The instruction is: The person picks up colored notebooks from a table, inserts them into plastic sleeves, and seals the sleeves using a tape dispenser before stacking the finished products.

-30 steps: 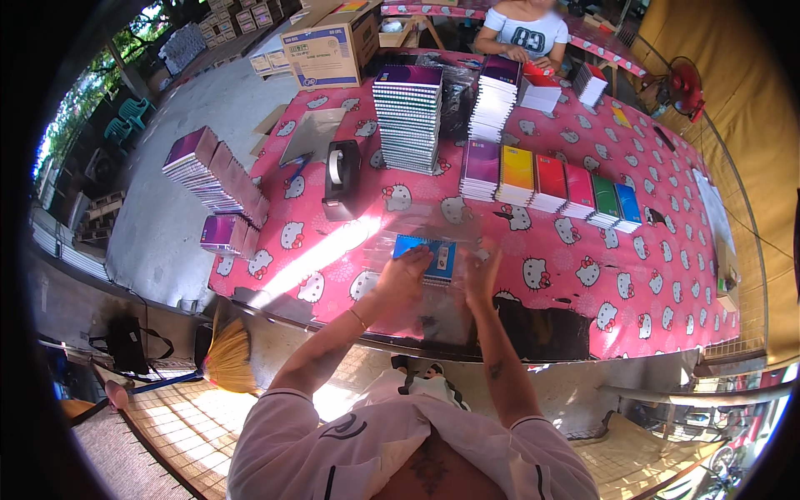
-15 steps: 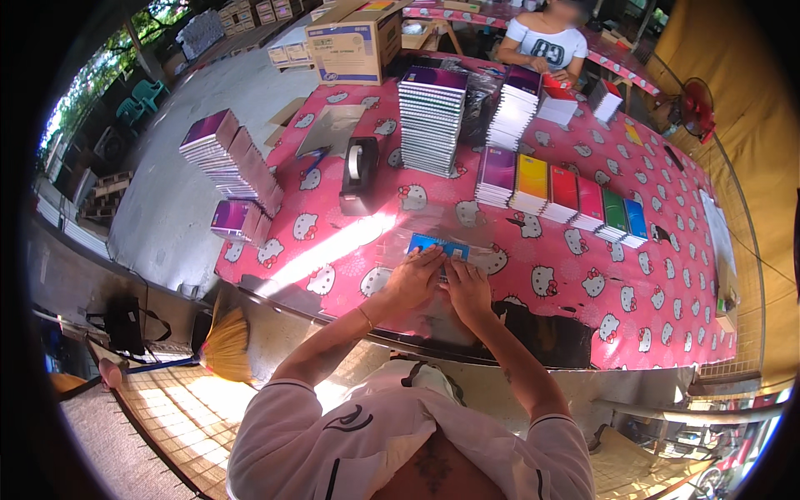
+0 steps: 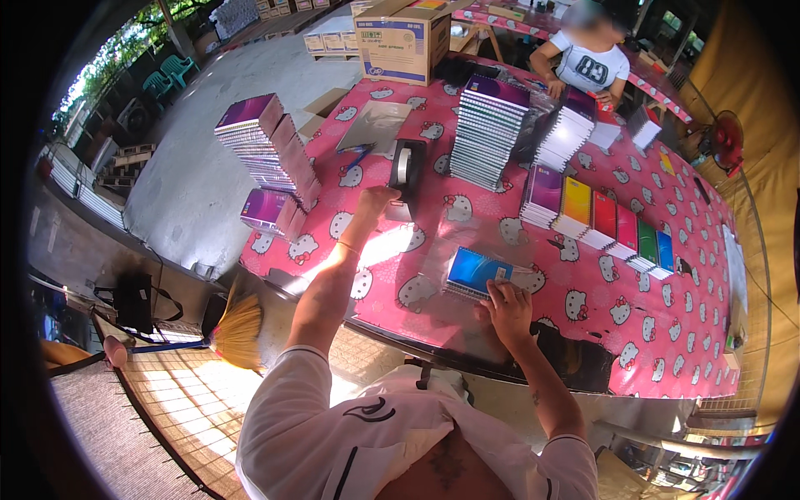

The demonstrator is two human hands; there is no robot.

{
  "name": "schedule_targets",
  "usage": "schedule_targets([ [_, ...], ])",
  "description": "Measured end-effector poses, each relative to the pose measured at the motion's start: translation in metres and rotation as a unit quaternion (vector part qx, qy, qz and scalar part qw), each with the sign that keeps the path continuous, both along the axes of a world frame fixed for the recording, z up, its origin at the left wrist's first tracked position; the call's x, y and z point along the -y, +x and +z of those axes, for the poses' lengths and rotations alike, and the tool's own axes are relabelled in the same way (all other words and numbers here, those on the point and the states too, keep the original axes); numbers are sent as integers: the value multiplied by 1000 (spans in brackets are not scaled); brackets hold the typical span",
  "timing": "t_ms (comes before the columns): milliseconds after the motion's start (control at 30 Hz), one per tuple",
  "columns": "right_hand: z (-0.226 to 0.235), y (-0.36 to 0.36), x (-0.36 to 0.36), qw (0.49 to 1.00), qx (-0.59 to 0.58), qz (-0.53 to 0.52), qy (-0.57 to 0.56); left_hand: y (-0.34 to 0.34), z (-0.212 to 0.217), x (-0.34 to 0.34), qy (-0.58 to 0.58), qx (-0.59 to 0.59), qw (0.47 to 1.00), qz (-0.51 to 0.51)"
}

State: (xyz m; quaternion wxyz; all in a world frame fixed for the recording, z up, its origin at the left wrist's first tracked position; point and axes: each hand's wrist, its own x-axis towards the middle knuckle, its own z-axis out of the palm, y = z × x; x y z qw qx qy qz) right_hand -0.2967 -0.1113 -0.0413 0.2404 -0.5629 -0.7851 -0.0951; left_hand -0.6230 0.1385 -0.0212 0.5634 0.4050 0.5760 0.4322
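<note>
A blue spiral notebook (image 3: 477, 272), perhaps a small stack, lies on clear plastic (image 3: 446, 237) near the table's front edge. My right hand (image 3: 508, 308) grips its lower right corner, fingers on the cover. My left hand (image 3: 379, 200) is stretched forward to the near end of a black tape dispenser (image 3: 408, 171) with a pale roll. Its fingers are closed together there; whatever they pinch is too small to make out.
Tall notebook stacks stand at left (image 3: 267, 150) and centre back (image 3: 490, 133). A row of coloured notebooks (image 3: 575, 208) runs to the right. Behind are a cardboard box (image 3: 396, 50) and a person (image 3: 587, 62) at the table. A blue pen-like item (image 3: 358, 156) lies beside the dispenser.
My left hand has left the blue notebook and moved forward and left to the tape dispenser. The right hand has shifted to the notebook's corner, uncovering more of its cover. The view has swung left.
</note>
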Motion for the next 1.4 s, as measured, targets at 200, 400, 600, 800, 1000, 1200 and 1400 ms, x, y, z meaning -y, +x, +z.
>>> schedule_targets([
  [200, 5, 4, 1, 1000, -13, 1, 8, 27, -28, 57, 89, 74, 989, 90],
  [400, 4, 12, -4, 1000, -19, 19, 11, 27, 17, 56, 169, -587, 791, -46],
  [600, -7, 13, -4, 998, -38, 41, 33, 162, 23, 157, 191, -352, 884, -240],
  [800, -8, 19, 2, 998, -50, 35, 13, 175, 36, 168, 124, -555, 761, -312],
  [1000, 21, 20, -1, 994, -54, 66, -64, 151, 18, 198, 279, -579, 718, -267],
  [1200, 16, 72, -95, 941, -206, 98, -250, 166, -10, 216, 522, -459, 668, -268],
  [1400, 83, 111, -103, 685, -456, 68, -564, 145, 20, 190, 346, -206, 902, -155],
])
